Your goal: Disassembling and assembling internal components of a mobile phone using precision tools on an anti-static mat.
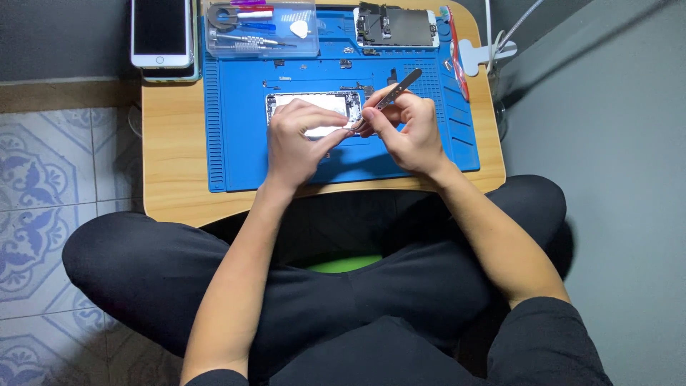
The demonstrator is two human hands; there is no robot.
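here the right hand [414, 136] pinches tweezers [397, 88] over the opened phone [314, 107], left hand [296, 139] fingers pressing it; a slip could fling loose parts at twelve o'clock.

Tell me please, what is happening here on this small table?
A person sits cross-legged at a low wooden table with a blue work mat on it. The left hand steadies an opened phone body on the mat. The right hand holds metal tweezers with the tips at the phone's right end. Farther back lie a clear tool case, a removed phone screen and an intact white phone.
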